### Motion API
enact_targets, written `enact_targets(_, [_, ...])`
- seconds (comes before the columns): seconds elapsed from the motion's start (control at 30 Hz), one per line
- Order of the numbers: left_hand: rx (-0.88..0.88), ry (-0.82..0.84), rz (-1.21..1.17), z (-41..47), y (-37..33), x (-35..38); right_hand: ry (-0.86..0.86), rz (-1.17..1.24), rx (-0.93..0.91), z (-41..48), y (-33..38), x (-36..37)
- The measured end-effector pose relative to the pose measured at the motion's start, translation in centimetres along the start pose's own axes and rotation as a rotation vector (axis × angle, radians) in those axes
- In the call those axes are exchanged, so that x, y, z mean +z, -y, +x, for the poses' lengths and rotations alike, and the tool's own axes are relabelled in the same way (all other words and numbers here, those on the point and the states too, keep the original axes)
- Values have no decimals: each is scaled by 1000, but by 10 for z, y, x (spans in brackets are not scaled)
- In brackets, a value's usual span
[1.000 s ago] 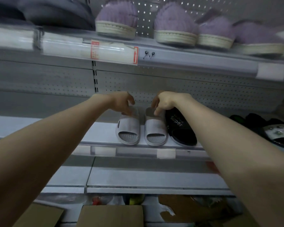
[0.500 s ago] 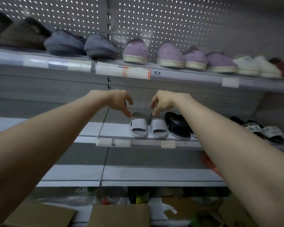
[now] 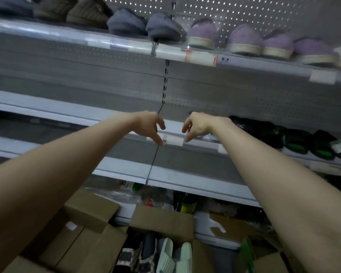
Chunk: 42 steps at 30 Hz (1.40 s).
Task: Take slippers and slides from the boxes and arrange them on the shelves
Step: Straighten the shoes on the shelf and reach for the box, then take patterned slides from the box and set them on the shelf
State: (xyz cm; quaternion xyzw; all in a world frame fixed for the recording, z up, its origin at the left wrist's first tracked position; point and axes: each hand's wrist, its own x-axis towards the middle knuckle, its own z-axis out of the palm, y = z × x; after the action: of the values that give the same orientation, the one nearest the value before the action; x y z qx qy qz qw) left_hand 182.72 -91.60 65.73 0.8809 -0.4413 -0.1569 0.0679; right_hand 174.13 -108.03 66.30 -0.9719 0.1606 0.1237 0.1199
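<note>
My left hand (image 3: 149, 126) and my right hand (image 3: 197, 125) hang in front of the middle shelf (image 3: 67, 113), both empty with fingers loosely curled and pointing down. The white slides I set on that shelf are hidden behind my right hand and forearm. Black slides (image 3: 264, 129) and dark slides with green insoles (image 3: 295, 142) stand in a row to the right on the same shelf. An open cardboard box (image 3: 161, 221) below holds pale green slides (image 3: 173, 255) and patterned slippers (image 3: 130, 257).
The top shelf (image 3: 126, 44) carries grey-blue slippers (image 3: 144, 26) and purple slippers (image 3: 244, 38). A lower shelf (image 3: 195, 182) runs under the middle one. Closed cardboard boxes (image 3: 87, 229) lie at lower left, with plastic wrapping and torn cardboard on the floor.
Both hands have let go of the white slides and pulled back from the shelf. The view has swung left and down, bringing the open box of slides into sight.
</note>
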Motion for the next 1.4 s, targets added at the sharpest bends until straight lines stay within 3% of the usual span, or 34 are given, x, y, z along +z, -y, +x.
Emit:
enact_targets(0.4, [-103, 259, -72, 29, 113, 153, 321, 70, 21, 88, 20, 184])
enact_targets(0.57, [-95, 476, -127, 63, 172, 232, 441, 160, 83, 142, 22, 275])
enact_targets(1.0, [-139, 739, -333, 142, 278, 479, 631, 378, 289, 230, -19, 528])
enact_targets(1.4, [-232, 709, -402, 162, 316, 685, 672, 354, 339, 247, -55, 731])
